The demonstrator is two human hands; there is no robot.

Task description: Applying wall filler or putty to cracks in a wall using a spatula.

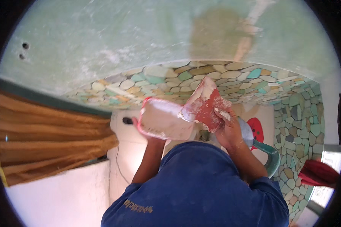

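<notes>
In the head view, a worn green painted wall [121, 41] fills the area from ten to two o'clock, above a band of multicoloured flat stones [170, 81]. A brown pleated cloth curtain [49, 136] hangs at nine o'clock, and a dark red cloth [318, 173] at four. Just right of the hands lie a red mat with dark spots [257, 128] and a green plastic chair [273, 160].

The left hand [146, 132] grasps the lower-left side of a shallow, red-rimmed rectangular tray [143, 109] coated with pale paste [163, 119]; its fingertips are hidden, so their exact curl cannot be told. The right hand [230, 130] grips a flat, roughly four-sided red spreader [208, 102] smeared with whitish plaster, thumb across its face, other fingers out of sight behind it.

From the right fingers, the tray lies toward nine o'clock, its longer axis running roughly nine to three. The spreader's long free edge slants from one to seven, its lower corner overlapping the tray's right side in view; contact cannot be told. The left hand is nearer the paste.
</notes>
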